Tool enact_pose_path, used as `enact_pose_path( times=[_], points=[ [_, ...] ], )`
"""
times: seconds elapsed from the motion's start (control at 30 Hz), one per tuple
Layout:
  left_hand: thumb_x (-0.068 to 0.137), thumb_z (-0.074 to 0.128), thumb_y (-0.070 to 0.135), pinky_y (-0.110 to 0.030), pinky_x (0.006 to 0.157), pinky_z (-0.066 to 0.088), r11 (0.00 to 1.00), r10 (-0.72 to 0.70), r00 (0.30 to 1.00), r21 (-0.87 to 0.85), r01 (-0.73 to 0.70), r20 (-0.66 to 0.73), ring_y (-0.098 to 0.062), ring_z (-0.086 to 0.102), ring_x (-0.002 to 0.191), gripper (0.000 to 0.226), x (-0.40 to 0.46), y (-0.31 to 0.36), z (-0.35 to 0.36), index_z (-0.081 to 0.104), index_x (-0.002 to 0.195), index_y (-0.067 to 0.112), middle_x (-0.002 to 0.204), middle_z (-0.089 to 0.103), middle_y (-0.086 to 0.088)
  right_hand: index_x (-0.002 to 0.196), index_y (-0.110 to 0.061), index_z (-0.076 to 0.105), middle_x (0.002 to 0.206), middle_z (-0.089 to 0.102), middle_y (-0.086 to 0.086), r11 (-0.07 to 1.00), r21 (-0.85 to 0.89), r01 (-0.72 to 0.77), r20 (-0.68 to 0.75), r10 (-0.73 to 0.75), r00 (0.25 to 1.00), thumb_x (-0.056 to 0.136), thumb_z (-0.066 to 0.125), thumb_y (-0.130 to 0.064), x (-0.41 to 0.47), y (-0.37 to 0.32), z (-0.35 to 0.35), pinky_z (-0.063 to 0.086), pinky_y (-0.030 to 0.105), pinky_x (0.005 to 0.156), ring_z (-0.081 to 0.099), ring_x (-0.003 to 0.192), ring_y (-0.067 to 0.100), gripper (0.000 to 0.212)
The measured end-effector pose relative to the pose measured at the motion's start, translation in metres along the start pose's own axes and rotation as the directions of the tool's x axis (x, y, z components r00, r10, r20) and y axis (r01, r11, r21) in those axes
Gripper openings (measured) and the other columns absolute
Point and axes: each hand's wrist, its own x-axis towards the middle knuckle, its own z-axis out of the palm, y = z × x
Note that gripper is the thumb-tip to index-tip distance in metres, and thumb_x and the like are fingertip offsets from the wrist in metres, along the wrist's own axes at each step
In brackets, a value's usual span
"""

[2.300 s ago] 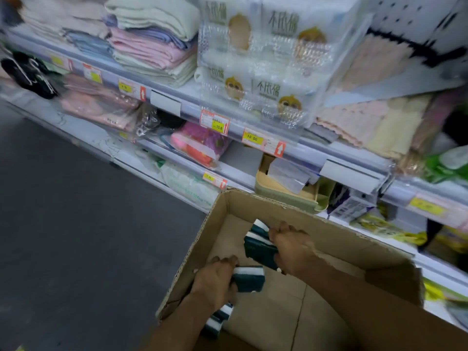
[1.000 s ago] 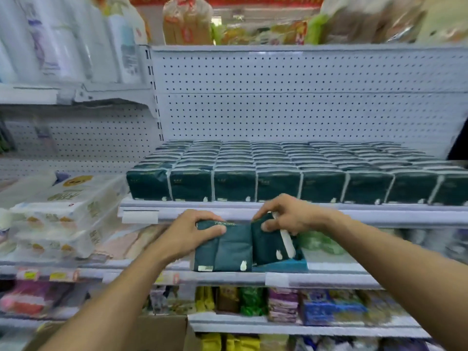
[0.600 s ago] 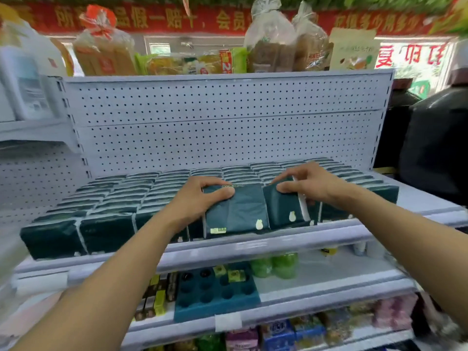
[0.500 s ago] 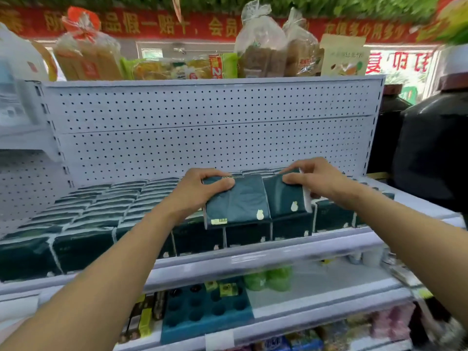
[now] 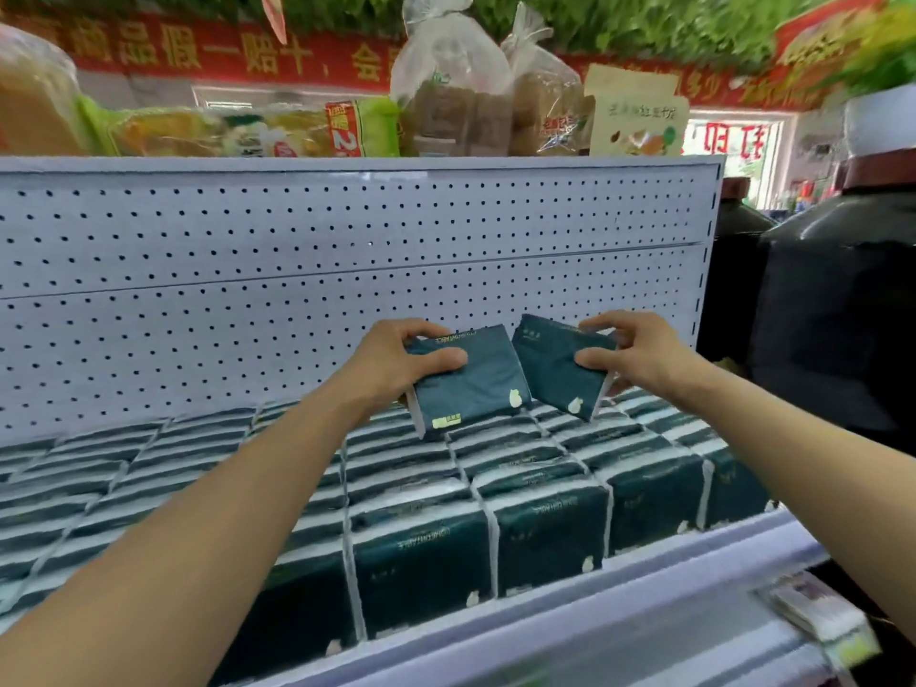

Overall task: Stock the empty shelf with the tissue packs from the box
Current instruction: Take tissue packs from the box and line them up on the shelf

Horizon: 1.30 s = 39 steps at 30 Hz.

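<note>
My left hand [image 5: 391, 359] grips a dark green tissue pack [image 5: 471, 384], thumb across its face, held tilted above the stocked rows. My right hand [image 5: 637, 352] pinches a second dark green tissue pack [image 5: 555, 369] beside it, also in the air. Beneath both, the white shelf [image 5: 619, 622] carries several rows of the same green packs [image 5: 426, 547], standing on edge from front lip to the pegboard. The box is out of view.
A white pegboard back panel [image 5: 297, 270] rises behind the packs. Bagged bread and snack packets [image 5: 446, 101] sit on top of it. A large dark covered shape [image 5: 832, 319] stands to the right. A price tag strip [image 5: 823, 617] hangs off the shelf edge at lower right.
Both hands lifted the two packs out of the box, raised them to the shelf, and now hold them higher and further back over the rows, the packs drawn slightly apart.
</note>
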Motion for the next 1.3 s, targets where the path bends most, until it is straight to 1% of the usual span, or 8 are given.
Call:
enact_pose_path(
  times=[0.07, 0.17, 0.3, 0.4, 0.63, 0.93, 1.17, 1.3],
  points=[
    [0.075, 0.083, 0.035, -0.029, 0.057, 0.059, 0.999, -0.005, 1.0, 0.048, 0.005, 0.008, -0.019, 0.069, 0.08, 0.043, 0.014, -0.001, 0.005, 0.068, 0.113, 0.021, 0.106, 0.066, -0.007, 0.114, -0.011, 0.062, 0.088, 0.062, 0.007, 1.0, -0.002, 0.0, -0.02, 0.0, 1.0, 0.082, 0.076, -0.008, 0.016, 0.01, -0.005, 0.06, 0.033, 0.055, 0.065, 0.068, 0.02, 0.036],
    [0.076, 0.082, 0.038, -0.036, 0.068, 0.06, 0.994, -0.018, 1.0, 0.107, 0.019, -0.007, -0.022, 0.067, 0.092, 0.045, 0.035, -0.005, 0.013, 0.066, 0.116, 0.023, 0.11, 0.064, -0.004, 0.109, -0.011, 0.062, 0.095, 0.065, 0.008, 1.0, -0.018, 0.016, -0.035, -0.017, 0.999, 0.082, 0.074, -0.004, 0.039, 0.025, -0.015, 0.053, 0.022, 0.048, 0.064, 0.069, 0.016, 0.03],
    [0.08, 0.079, 0.039, -0.029, 0.069, 0.056, 0.991, -0.015, 1.0, 0.131, 0.017, -0.023, -0.017, 0.068, 0.091, 0.045, 0.059, -0.007, 0.033, 0.066, 0.118, 0.019, 0.109, 0.069, -0.001, 0.103, -0.008, 0.063, 0.096, 0.068, 0.012, 0.995, -0.087, 0.046, 0.001, -0.046, 0.999, 0.084, 0.071, -0.003, 0.066, 0.043, -0.036, 0.049, 0.018, 0.047, 0.063, 0.068, 0.018, 0.021],
    [0.087, 0.073, 0.033, -0.018, 0.06, 0.051, 0.989, -0.005, 1.0, 0.15, 0.007, -0.017, -0.008, 0.068, 0.079, 0.024, 0.073, 0.001, 0.057, 0.068, 0.107, 0.02, 0.095, 0.072, 0.004, 0.101, -0.01, 0.062, 0.092, 0.068, 0.01, 0.989, -0.136, 0.051, 0.03, -0.047, 0.998, 0.085, 0.07, -0.006, 0.081, 0.055, -0.059, 0.051, 0.021, 0.05, 0.06, 0.065, 0.017, 0.019],
    [0.089, 0.071, 0.03, -0.019, 0.062, 0.048, 0.988, -0.001, 1.0, 0.157, 0.005, -0.024, -0.011, 0.067, 0.081, 0.014, 0.099, 0.016, 0.119, 0.068, 0.1, 0.021, 0.091, 0.07, 0.006, 0.102, -0.004, 0.057, 0.086, 0.066, 0.01, 0.988, -0.146, 0.058, 0.05, -0.051, 0.997, 0.085, 0.069, -0.003, 0.101, 0.08, -0.108, 0.051, 0.022, 0.051, 0.059, 0.064, 0.02, 0.021],
    [0.09, 0.07, 0.031, -0.015, 0.056, 0.043, 0.988, 0.017, 0.998, 0.151, -0.008, -0.056, -0.006, 0.063, 0.075, 0.012, 0.108, 0.04, 0.17, 0.065, 0.097, 0.023, 0.088, 0.067, 0.007, 0.102, -0.004, 0.056, 0.093, 0.07, 0.011, 0.993, -0.111, 0.04, 0.067, -0.033, 0.997, 0.084, 0.071, -0.006, 0.096, 0.109, -0.156, 0.053, 0.027, 0.055, 0.065, 0.074, 0.023, 0.023],
    [0.089, 0.069, 0.034, -0.019, 0.063, 0.049, 0.994, 0.058, 0.997, 0.097, -0.053, -0.055, -0.006, 0.066, 0.076, 0.012, 0.078, 0.045, 0.181, 0.068, 0.097, 0.025, 0.089, 0.07, 0.007, 0.106, -0.013, 0.056, 0.098, 0.069, 0.007, 0.998, -0.038, 0.043, 0.027, -0.042, 0.999, 0.087, 0.069, -0.01, 0.066, 0.107, -0.154, 0.056, 0.032, 0.06, 0.068, 0.085, 0.029, 0.023],
    [0.089, 0.07, 0.035, -0.02, 0.067, 0.049, 0.988, 0.105, 0.994, 0.117, -0.101, -0.032, -0.004, 0.067, 0.08, 0.02, 0.051, 0.047, 0.173, 0.068, 0.104, 0.022, 0.094, 0.071, 0.009, 0.116, -0.015, 0.061, 0.102, 0.071, 0.003, 0.996, 0.059, 0.066, -0.007, -0.065, 0.998, 0.088, 0.066, -0.009, 0.038, 0.093, -0.144, 0.058, 0.037, 0.075, 0.069, 0.09, 0.023, 0.028]
  ],
)
